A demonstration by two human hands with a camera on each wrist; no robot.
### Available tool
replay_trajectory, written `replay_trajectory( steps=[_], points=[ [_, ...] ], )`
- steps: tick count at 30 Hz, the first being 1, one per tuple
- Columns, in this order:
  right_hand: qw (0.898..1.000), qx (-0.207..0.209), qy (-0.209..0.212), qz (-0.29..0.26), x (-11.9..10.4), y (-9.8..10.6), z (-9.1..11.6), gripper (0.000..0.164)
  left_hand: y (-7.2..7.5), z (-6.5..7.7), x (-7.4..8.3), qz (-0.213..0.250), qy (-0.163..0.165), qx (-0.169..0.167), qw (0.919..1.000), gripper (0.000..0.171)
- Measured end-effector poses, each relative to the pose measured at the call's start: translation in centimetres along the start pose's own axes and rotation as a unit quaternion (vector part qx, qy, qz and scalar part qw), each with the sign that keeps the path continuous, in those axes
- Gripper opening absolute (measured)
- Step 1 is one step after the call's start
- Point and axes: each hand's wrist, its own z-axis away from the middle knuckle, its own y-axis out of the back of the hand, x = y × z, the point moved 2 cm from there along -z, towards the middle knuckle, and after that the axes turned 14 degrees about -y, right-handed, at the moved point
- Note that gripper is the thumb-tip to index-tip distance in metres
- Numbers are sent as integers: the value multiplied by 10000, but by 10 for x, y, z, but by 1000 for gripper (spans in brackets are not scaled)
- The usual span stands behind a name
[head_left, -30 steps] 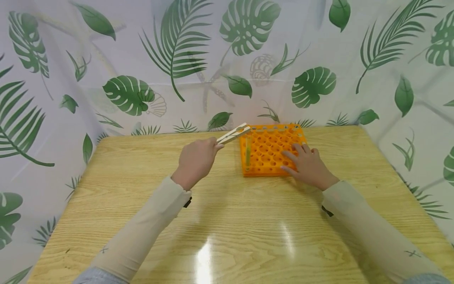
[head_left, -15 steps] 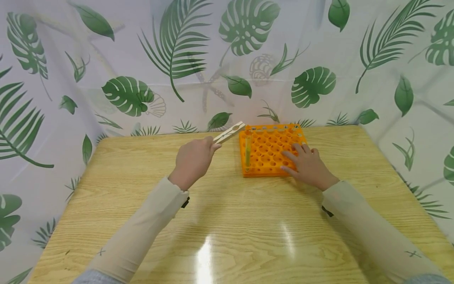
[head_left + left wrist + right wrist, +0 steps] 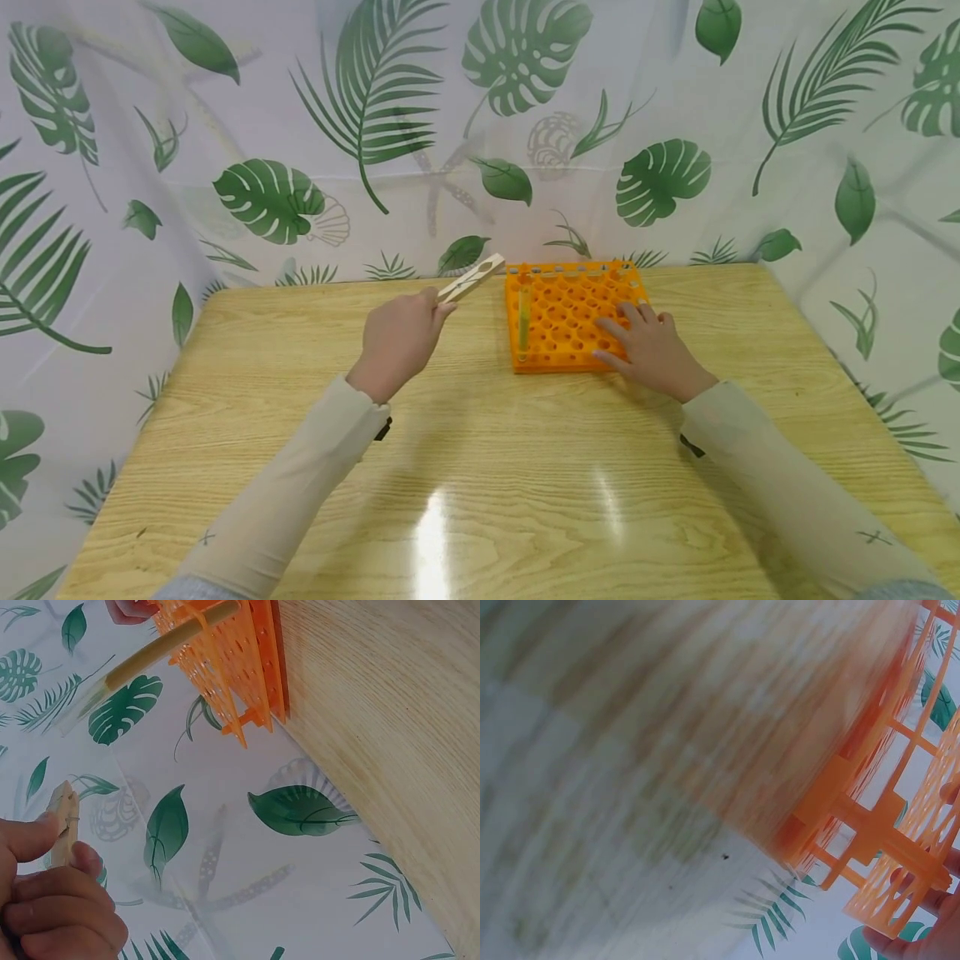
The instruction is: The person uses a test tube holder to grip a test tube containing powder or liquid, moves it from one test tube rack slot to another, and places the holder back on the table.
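Note:
A wooden test tube clamp (image 3: 472, 277) is pinched in my left hand (image 3: 397, 342), its tip up and to the right, left of the orange test tube rack (image 3: 573, 364). In the left wrist view, thumb and curled fingers hold the clamp (image 3: 67, 825) with nothing in its jaws. A glass test tube (image 3: 524, 321) with yellow liquid stands in the rack's left side; its clear top sticks out above the rack in the left wrist view. On the rack's right side rests my right hand (image 3: 660, 354), fingers spread over the holes.
The rack stands near the back edge of a wood-grain table (image 3: 495, 467). A white cloth with green leaf prints (image 3: 570, 208) hangs close behind it and on both sides.
My left hand has drawn the clamp left, away from the test tube, which stays in the rack. The right hand has stayed in place on the rack.

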Motion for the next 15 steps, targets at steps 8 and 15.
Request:
replay_trajectory(
  steps=[8, 15],
  points=[
    [10000, -45, -18, 4, 1, -3, 0, 52, -3, 6, -6, 40, 46, 281, 9996, 33],
    [10000, -66, -38, 26, 0, -1, 0, 52, -6, 10, -11, -56, 117, 301, 9995, 29]
  ],
)
